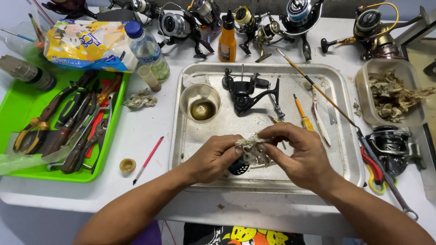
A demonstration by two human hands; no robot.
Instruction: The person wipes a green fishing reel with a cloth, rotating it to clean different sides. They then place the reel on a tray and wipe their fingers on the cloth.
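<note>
Left hand [213, 156] – fingers curled, pinching soiled rag [254, 149] | right hand [297, 152] – arched over, fingertips gripping same rag; dark reel part [238, 168] beneath | both above metal tray [338, 77], near edge

A: Under both hands?
B: A dull, scuffed rectangular metal tray [338, 149]. Between the fingers, a crumpled, soiled off-white paper rag [254, 149], rough and matt.
A: Beyond the knuckles?
B: A matt black plastic reel body [243, 95] and a glossy clear plastic cup [200, 102].
</note>
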